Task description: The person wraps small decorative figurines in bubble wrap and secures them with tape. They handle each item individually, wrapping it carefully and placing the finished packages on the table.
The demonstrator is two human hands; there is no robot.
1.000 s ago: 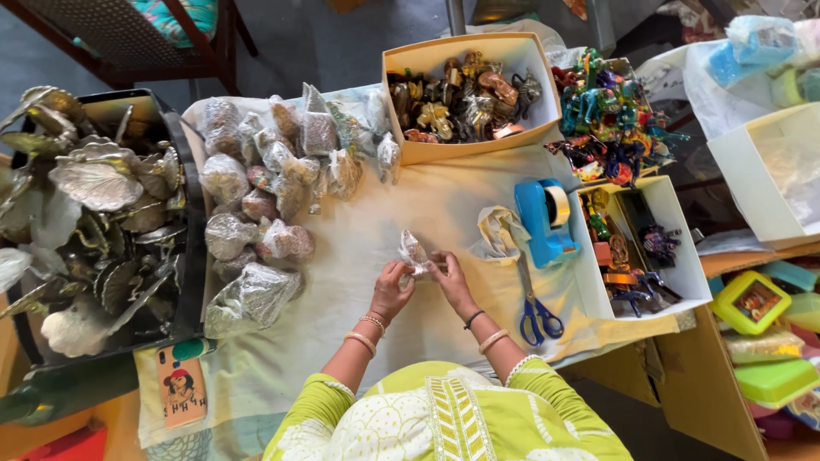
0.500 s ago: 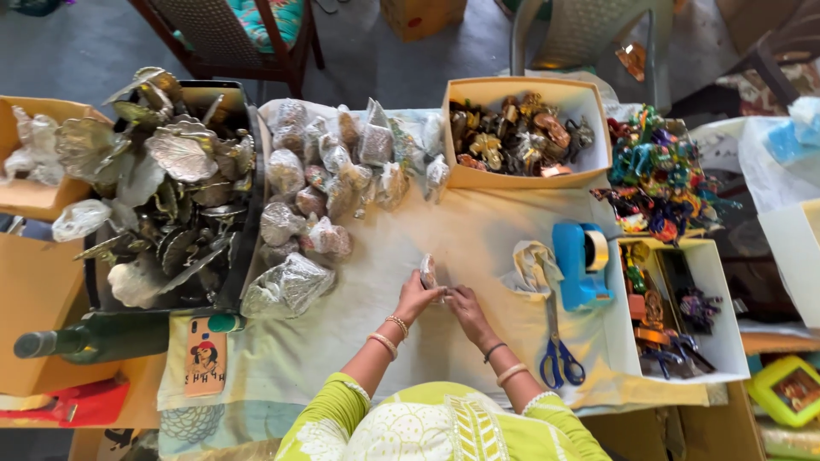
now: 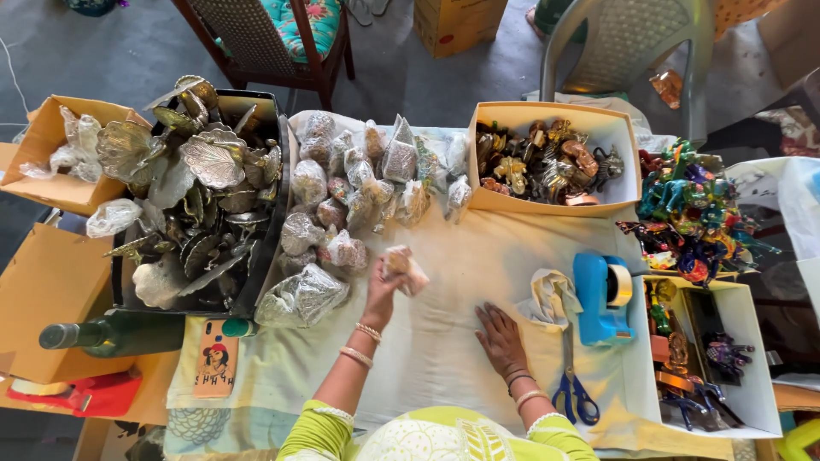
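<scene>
Here, left hand closed round a wrapped packet, just right of the packet pile, right hand flat, fingers spread, on bare cloth, tape dispenser and scissors near its right.

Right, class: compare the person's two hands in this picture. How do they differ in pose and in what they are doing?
The left hand is raised and closed around a small wrapped packet, near the pile of wrapped bundles; the right hand holds nothing. The left hand's fingers are curled, while the right hand lies flat, fingers spread, on the cloth beside the blue tape dispenser. Both wrists wear bangles.
</scene>
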